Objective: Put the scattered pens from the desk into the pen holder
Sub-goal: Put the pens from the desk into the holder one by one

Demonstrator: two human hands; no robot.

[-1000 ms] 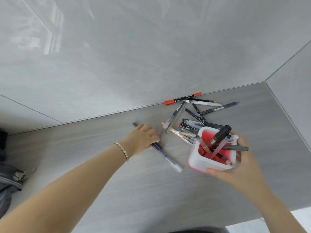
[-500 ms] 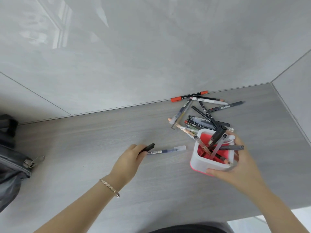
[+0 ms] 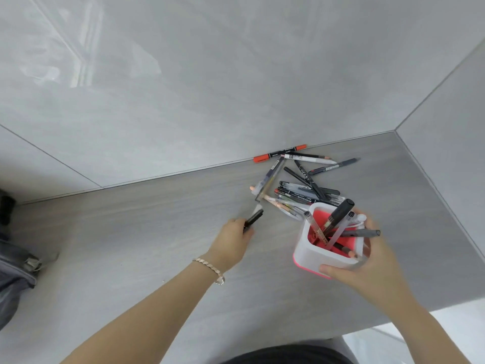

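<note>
A white pen holder [image 3: 309, 249] with a red inside and pink base stands tilted on the grey desk, with several pens in it. My right hand [image 3: 367, 264] grips it from the near right side. My left hand [image 3: 231, 243] holds a dark pen [image 3: 254, 218] by one end; the pen is raised off the desk and points up and right toward a pile of scattered pens [image 3: 296, 190]. An orange marker [image 3: 278, 153] lies against the wall behind the pile.
A grey bag [image 3: 15, 269] sits at the left edge of the desk [image 3: 131, 245]. Grey walls close the desk at the back and right. The desk's front edge runs along the lower right, with pale floor below.
My left hand has taken hold of the dark pen, pulled it left, then lifted it off the desk and swung it toward the pile. My right hand has kept its grip on the holder.
</note>
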